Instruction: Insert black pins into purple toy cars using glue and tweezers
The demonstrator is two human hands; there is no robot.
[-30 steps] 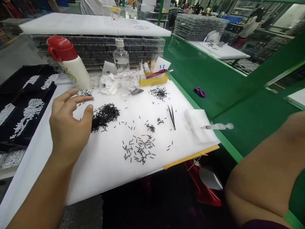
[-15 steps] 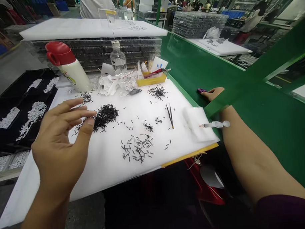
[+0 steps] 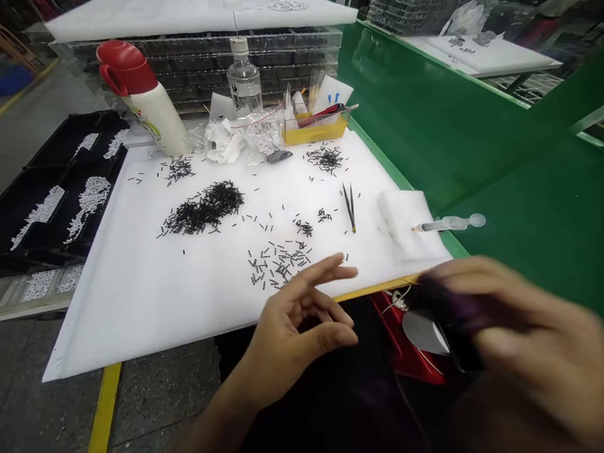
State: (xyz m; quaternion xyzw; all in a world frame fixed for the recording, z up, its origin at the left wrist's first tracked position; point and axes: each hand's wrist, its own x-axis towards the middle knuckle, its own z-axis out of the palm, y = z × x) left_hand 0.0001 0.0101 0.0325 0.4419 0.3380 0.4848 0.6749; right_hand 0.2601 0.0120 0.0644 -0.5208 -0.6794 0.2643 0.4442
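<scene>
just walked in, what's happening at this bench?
A person sits at a white foam pad strewn with small black pins. The left hand hovers open at the pad's near edge, holding nothing. The right hand is blurred and seems to grip something small and dark purple. Tweezers and a syringe lie untouched on the pad.

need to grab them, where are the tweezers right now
In the head view the tweezers lie on the white pad, right of centre, between the scattered black pins and the syringe.

matt white foam board (image 3: 150, 291), glossy metal tweezers (image 3: 349, 206) — slim
</scene>
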